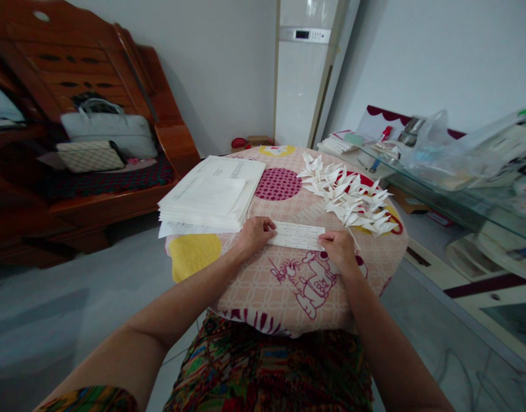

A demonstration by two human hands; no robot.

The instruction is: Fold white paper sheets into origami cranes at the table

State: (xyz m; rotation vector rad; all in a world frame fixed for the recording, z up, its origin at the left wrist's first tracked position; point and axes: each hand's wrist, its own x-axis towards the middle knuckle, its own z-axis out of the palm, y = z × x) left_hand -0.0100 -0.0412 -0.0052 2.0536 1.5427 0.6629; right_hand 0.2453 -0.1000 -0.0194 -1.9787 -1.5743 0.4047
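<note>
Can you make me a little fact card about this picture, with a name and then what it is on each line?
Left hand: at the left end of the paper strip
Right hand: pinching the strip's right end
Strip: white, with lines of print
Left side of table: paper stack
Right side of table: pile of pointy folded papers
Table cover: patterned cloth with a cartoon figure
Far left: grey bag and quilted bag on a wooden seat

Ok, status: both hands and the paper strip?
Left hand at left end of paper strip, right hand pinching right end. Strip spans between them, text showing. Paper stack by left hand, folded paper pieces beyond right; neither covers strip.
</note>
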